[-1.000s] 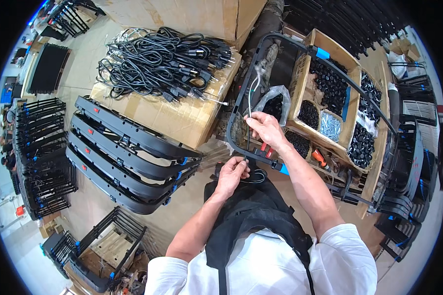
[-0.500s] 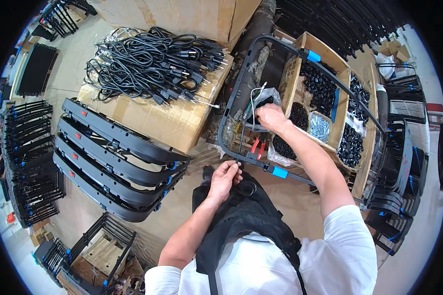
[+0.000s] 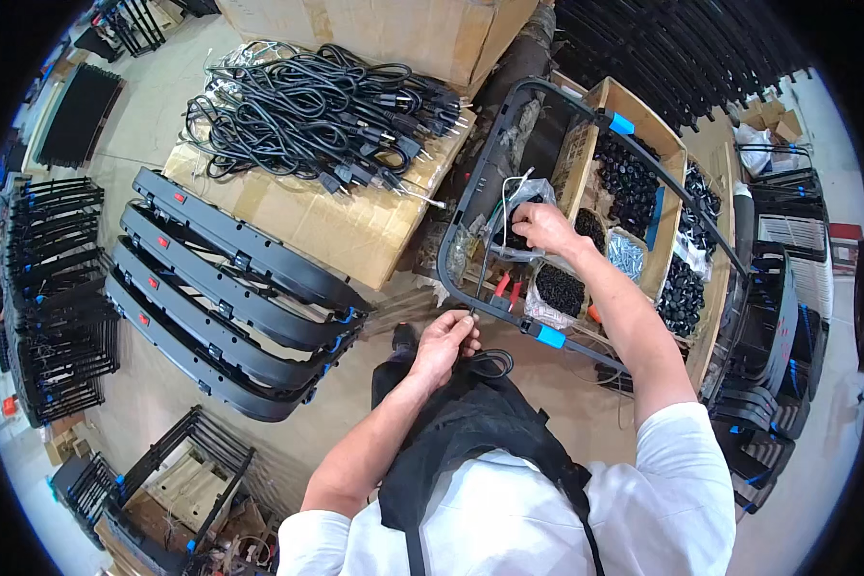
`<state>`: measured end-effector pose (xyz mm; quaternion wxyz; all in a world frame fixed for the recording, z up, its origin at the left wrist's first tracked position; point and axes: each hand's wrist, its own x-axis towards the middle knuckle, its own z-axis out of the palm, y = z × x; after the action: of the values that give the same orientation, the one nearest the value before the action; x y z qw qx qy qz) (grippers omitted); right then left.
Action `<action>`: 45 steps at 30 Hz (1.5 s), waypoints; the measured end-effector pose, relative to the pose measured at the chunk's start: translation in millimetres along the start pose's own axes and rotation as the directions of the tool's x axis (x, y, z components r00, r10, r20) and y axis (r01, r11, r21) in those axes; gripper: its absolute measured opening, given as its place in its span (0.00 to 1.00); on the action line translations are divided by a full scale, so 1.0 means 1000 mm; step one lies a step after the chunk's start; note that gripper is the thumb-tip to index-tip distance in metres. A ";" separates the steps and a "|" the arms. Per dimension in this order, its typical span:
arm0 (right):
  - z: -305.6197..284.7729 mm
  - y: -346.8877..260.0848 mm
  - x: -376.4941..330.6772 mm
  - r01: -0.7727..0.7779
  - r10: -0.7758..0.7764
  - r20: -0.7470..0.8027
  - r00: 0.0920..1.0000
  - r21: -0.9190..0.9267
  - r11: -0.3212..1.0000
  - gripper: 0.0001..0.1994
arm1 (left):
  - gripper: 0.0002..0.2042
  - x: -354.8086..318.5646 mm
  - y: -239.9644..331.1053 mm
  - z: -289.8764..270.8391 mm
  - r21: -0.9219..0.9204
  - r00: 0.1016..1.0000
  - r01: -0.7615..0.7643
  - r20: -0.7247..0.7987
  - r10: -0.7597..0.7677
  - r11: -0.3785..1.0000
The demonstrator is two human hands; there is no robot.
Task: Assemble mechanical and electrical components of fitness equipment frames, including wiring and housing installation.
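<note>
Seemingly pinched the thin black cable (image 3: 506, 356), probably light, limp and best held near its end, in a closed left grip (image 3: 444, 346) by the curved black plastic frame (image 3: 499, 312), with right grip (image 3: 550, 228) half-curled at the clear plastic bag (image 3: 540, 188), contents impossible to tell.

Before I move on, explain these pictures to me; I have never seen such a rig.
There is no machine: a person works bare-handed, seen from above by a wide head camera that bends straight edges. The right hand is at a clear bag; whether it grips anything is hidden. The left hand is pinched beside the near corner of the black frame; what it holds is too small to tell. The frame crosses over a tray of black caps and silver screws. Left of it, black cords lie heaped on a carton.
</note>
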<state>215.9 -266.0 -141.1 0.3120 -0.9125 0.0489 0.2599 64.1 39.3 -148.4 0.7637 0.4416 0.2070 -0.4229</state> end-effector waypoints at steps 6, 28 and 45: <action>-0.018 -0.028 -0.034 -0.141 0.138 0.033 0.990 0.353 0.925 0.13 | 0.09 -0.003 0.005 -0.003 -0.025 0.999 0.032 0.026 -0.032 0.999; 0.183 -0.057 -0.170 -0.191 0.391 0.086 0.916 0.953 0.237 0.15 | 0.16 0.005 0.013 -0.030 0.199 0.998 0.019 0.053 -0.030 0.980; 0.191 -0.085 -0.159 0.051 0.247 -0.095 0.964 0.982 0.182 0.12 | 0.08 0.002 0.024 -0.025 0.248 0.993 0.048 0.091 -0.073 0.968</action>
<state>16.0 -96.2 -143.1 0.7951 -0.5222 0.2979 0.0799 86.5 66.0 -150.4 0.6994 0.5043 0.1282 -0.4899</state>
